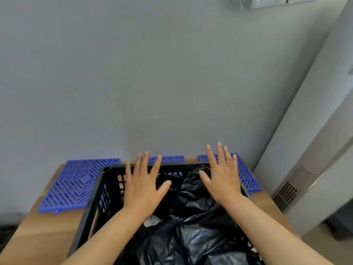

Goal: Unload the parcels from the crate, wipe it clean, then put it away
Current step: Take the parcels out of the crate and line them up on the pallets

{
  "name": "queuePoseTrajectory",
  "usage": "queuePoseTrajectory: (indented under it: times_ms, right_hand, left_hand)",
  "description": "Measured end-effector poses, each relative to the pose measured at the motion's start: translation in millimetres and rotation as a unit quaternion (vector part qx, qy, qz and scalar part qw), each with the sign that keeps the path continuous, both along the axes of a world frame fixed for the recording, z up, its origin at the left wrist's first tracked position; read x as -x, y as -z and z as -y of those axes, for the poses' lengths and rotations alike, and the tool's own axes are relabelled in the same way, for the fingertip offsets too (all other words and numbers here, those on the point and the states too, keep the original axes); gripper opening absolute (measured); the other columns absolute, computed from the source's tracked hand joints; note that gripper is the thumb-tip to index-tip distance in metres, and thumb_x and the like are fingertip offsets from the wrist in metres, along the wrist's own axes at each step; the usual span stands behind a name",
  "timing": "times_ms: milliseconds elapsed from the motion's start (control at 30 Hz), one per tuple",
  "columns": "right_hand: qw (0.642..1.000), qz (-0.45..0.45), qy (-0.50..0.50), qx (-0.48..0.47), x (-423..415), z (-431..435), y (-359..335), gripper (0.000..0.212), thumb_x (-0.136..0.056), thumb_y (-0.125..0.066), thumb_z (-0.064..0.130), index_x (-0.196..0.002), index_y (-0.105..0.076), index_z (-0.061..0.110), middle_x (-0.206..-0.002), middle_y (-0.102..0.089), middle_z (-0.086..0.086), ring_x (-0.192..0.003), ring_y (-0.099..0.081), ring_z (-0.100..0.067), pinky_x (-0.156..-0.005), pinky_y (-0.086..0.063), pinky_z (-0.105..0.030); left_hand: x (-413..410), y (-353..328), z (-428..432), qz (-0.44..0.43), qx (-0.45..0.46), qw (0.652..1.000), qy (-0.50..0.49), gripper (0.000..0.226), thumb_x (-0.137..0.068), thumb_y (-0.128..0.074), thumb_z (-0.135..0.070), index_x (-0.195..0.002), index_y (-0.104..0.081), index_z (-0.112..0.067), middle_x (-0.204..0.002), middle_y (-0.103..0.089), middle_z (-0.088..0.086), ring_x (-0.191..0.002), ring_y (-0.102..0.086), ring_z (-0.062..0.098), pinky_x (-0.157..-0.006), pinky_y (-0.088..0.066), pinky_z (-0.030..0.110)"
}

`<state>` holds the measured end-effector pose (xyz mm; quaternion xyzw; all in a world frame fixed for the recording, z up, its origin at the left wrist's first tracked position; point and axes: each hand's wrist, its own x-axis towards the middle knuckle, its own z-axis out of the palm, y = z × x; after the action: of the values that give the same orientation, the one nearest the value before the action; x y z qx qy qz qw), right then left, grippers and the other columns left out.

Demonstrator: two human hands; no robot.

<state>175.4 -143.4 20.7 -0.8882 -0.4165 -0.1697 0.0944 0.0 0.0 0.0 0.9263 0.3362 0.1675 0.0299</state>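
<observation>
- Over the crate (91,213) at 6 o'clock in my view, I count two bare hands, both palm-down with fingers spread wide and gripping nothing.
- My left hand (142,185) hovers above the crate's far-left part, fingertips pointing to 12 o'clock and reaching past the far rim.
- My right hand (222,175) hovers above the far-right part, fingertips also toward 12 o'clock; I cannot tell whether either palm touches the plastic below.
- One crate: black, slotted walls, sitting on the wooden table (45,232). Its long axis seems to run from 6 to 12 o'clock, away from me toward the wall, though its near end is cut off by the picture's lower edge.
- Parcels (193,240): wrapped in crumpled black plastic, filling the crate. I make out at least two bundles, but the folds run together and I cannot give a sure count.
- One small white patch (151,221), perhaps a label, shows between the bundles just beside my left wrist; nothing on it can be read.
- Blue grid mats (74,184) lie flat on the table under and around the crate, showing at 9, 12 and 2 o'clock of it. I see three patches; how many separate mats, I cannot tell.
- One grey wall (152,73) stands behind the table at 12 o'clock.
</observation>
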Motion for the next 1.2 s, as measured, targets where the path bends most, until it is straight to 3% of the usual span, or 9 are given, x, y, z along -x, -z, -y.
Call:
queuePoseTrajectory:
  times_ms: [200, 433, 633, 767, 833, 900, 933, 1000, 1200]
  right_hand:
    - [0.994, -0.074, -0.005, 0.08, -1, 13, 31, 0.079, -0.094, -0.041, 0.048, -0.149, 0.011, 0.027, -0.159, 0.006, -0.006, -0.146, 0.008, -0.024, -0.116, 0.006, -0.044]
    - [0.98, -0.177, -0.009, 0.09, -15, 7, 56, 0.089, -0.091, -0.054, 0.04, -0.15, 0.009, 0.017, -0.158, 0.006, -0.01, -0.146, 0.0, -0.027, -0.119, -0.007, -0.043]
    - [0.963, -0.255, -0.023, 0.083, -27, 0, 64, 0.102, -0.087, -0.064, 0.033, -0.149, 0.015, 0.019, -0.159, 0.006, -0.006, -0.132, -0.041, -0.026, -0.105, -0.037, -0.04]
    - [0.951, -0.3, -0.014, 0.072, -32, -5, 65, 0.105, -0.083, -0.07, 0.028, -0.15, 0.009, 0.022, -0.156, -0.019, -0.007, -0.119, -0.054, -0.025, -0.077, -0.05, -0.031]
    - [0.942, -0.324, -0.004, 0.084, -33, -6, 63, 0.102, -0.083, -0.069, 0.026, -0.151, 0.007, 0.02, -0.124, -0.055, -0.009, -0.087, -0.064, -0.022, -0.059, -0.047, -0.032]
    - [0.937, -0.336, -0.007, 0.094, -33, -6, 63, 0.1, -0.083, -0.069, 0.025, -0.151, 0.004, 0.019, -0.093, -0.06, -0.007, -0.075, -0.062, -0.023, -0.053, -0.043, -0.032]
    - [0.937, -0.334, -0.008, 0.099, -33, -6, 63, 0.099, -0.083, -0.07, 0.024, -0.151, 0.002, 0.019, -0.099, -0.061, -0.01, -0.079, -0.063, -0.024, -0.052, -0.042, -0.029]
    - [0.941, -0.322, -0.01, 0.106, -33, -5, 61, 0.095, -0.081, -0.071, 0.026, -0.151, -0.007, 0.018, -0.123, -0.057, -0.009, -0.094, -0.063, -0.024, -0.058, -0.046, -0.029]
    - [0.934, -0.345, -0.041, 0.08, -33, -2, 50, 0.07, -0.078, -0.072, 0.026, -0.137, -0.037, 0.019, -0.135, -0.05, -0.005, -0.118, -0.052, -0.026, -0.091, -0.049, -0.036]
  left_hand:
    - [1, 20, 18, -0.033, 0.03, 0.999, 0.017, 0.079, -0.071, 0.008, -0.072, -0.139, 0.026, -0.037, -0.157, 0.019, 0.005, -0.139, 0.029, 0.018, -0.113, 0.019, 0.045]
    - [-6, 45, 30, -0.039, 0.049, 0.997, 0.046, 0.078, -0.075, 0.002, -0.069, -0.144, 0.016, -0.034, -0.159, 0.009, 0.007, -0.141, 0.021, 0.016, -0.115, 0.014, 0.042]
    - [-10, 54, 33, -0.045, 0.086, 0.994, 0.054, 0.073, -0.082, -0.007, -0.067, -0.143, 0.017, -0.036, -0.159, 0.012, 0.004, -0.143, 0.02, 0.013, -0.114, 0.015, 0.035]
    - [-7, 55, 32, -0.044, 0.096, 0.993, 0.051, 0.071, -0.096, -0.031, -0.056, -0.141, 0.02, -0.037, -0.158, 0.015, 0.002, -0.136, 0.028, 0.007, -0.115, 0.015, 0.034]
    - [-6, 56, 32, -0.048, 0.094, 0.993, 0.049, 0.071, -0.096, -0.031, -0.055, -0.143, 0.02, -0.036, -0.158, 0.016, 0.001, -0.134, 0.028, 0.006, -0.115, 0.015, 0.034]
    - [-5, 57, 32, -0.044, 0.098, 0.993, 0.048, 0.071, -0.096, -0.032, -0.054, -0.145, 0.017, -0.036, -0.158, 0.014, 0.002, -0.135, 0.026, 0.006, -0.114, 0.015, 0.033]
    - [-5, 57, 33, -0.038, 0.102, 0.993, 0.049, 0.072, -0.096, -0.033, -0.054, -0.146, 0.015, -0.036, -0.159, 0.013, 0.002, -0.135, 0.025, 0.006, -0.113, 0.016, 0.032]
    - [-4, 55, 33, -0.028, 0.109, 0.992, 0.049, 0.072, -0.096, -0.035, -0.053, -0.146, 0.013, -0.036, -0.159, 0.011, 0.002, -0.136, 0.023, 0.006, -0.111, 0.017, 0.031]
    - [-1, 40, 38, -0.031, 0.121, 0.992, 0.027, 0.071, -0.096, -0.034, -0.053, -0.144, 0.016, -0.037, -0.159, 0.012, 0.001, -0.129, 0.024, 0.005, -0.108, 0.016, 0.029]
